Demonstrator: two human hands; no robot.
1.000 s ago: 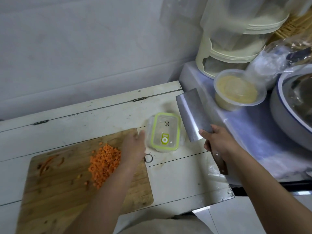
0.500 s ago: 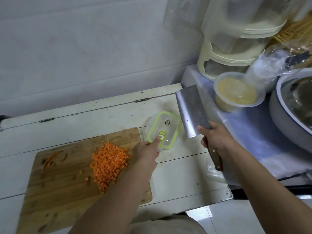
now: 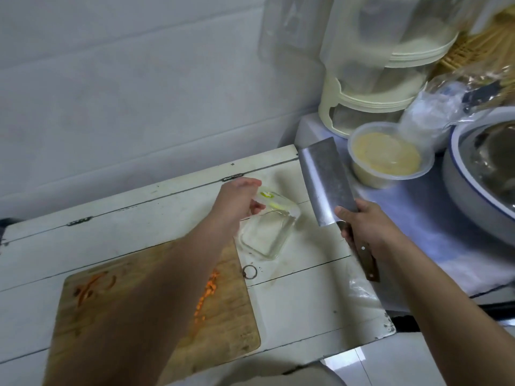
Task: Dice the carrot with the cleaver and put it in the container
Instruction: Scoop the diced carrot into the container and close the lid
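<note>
Diced carrot [image 3: 207, 292]: an orange heap on the wooden cutting board [image 3: 223, 316], mostly hidden under my left forearm; only its right fringe shows. A few loose slivers lie near the board's far left corner.

Container [image 3: 267, 235]: clear glass, open, on the white worktop [image 3: 306, 296], just beyond the board's far right corner.

Lid [image 3: 274, 203]: clear with green trim, tilted over the container's far edge. My left grip [image 3: 237, 201] pinches its left side.

Cleaver [image 3: 324, 182]: held above the worktop, blade pointing away from me. My right grip [image 3: 367, 227] is clenched round the wooden handle at the blade's heel. The blade is near the container's right side, not touching it.

Open room: bare worktop between container and right edge.

Beyond that edge: a tub of yellowish food [image 3: 387, 154], a blue-rimmed basin [image 3: 473, 190], a cream rack [image 3: 370, 104], a plastic bag [image 3: 434, 110].
</note>
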